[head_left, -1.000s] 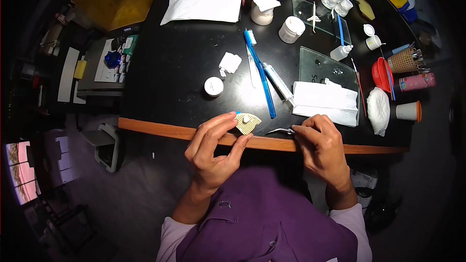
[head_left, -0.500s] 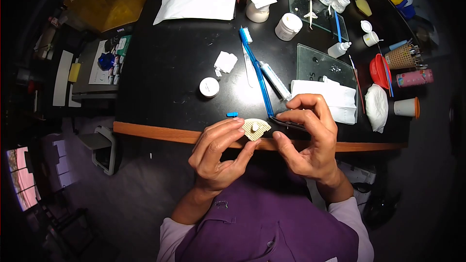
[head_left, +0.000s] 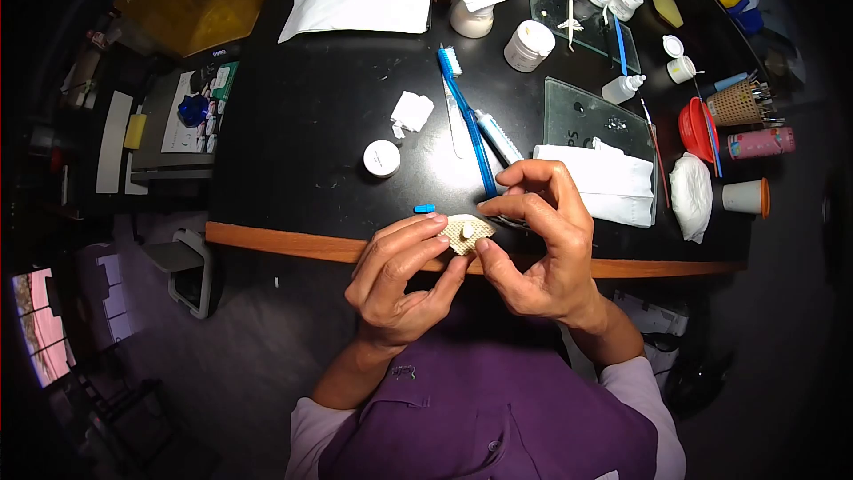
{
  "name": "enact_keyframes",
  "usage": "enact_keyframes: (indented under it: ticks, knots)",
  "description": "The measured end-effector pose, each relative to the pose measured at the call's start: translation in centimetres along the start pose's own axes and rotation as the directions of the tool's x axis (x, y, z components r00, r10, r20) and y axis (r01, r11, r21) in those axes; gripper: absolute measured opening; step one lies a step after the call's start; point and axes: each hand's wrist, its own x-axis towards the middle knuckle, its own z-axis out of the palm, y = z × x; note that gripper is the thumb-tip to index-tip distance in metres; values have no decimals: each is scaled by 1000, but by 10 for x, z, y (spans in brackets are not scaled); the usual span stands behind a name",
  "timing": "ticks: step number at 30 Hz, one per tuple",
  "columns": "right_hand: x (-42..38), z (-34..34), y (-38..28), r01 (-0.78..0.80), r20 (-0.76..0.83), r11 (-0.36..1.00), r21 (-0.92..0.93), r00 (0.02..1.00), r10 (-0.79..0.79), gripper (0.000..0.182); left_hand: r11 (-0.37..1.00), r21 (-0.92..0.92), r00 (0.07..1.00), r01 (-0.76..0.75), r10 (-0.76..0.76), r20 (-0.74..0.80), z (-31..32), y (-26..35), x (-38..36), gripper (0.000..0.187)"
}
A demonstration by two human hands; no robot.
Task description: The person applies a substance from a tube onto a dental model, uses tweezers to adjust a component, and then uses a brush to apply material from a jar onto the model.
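Note:
A fan-shaped, cream honeycomb firing tray (head_left: 456, 242) is pinched at its left side by my left hand (head_left: 397, 280), near the bench's front edge. On the tray stands a small white tooth-shaped piece (head_left: 467, 229). My right hand (head_left: 542, 249) is at the tray's right side, thumb and index finger apart. Its thumb tip overlaps the tray's right edge in this view. Just beyond the hands lie a small blue cap (head_left: 425, 209) and a blue toothbrush (head_left: 469, 120), whose lower end reaches toward my right fingers.
A syringe (head_left: 498, 138) lies beside the toothbrush. A round white jar (head_left: 382, 158) and crumpled tissue (head_left: 412, 112) sit to the left. Farther right are a glass slab (head_left: 582, 111), folded paper towel (head_left: 613, 191), red bowl (head_left: 696, 129) and paper cup (head_left: 745, 197). The bench has a wooden front edge (head_left: 284, 243).
My right hand has moved left, bringing its thumb and index finger up to the tray's right edge. My left hand and the tray have stayed nearly still.

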Motion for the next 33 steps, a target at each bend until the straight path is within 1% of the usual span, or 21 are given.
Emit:
enact_keyframes:
  ticks: [13,16,33]
  knots:
    - [-1,5,2,26,-12,1000,9,1000,-26,19,1000,-11,1000,1,-1,2,0,0,0,40]
    - [-2,6,2,7,-24,1000,16,1000,-6,18,1000,-6,1000,-2,2,7,0,0,0,39]
    - [-2,5,0,11,-6,1000,-5,1000,-11,22,1000,-22,1000,4,-4,-2,0,0,0,42]
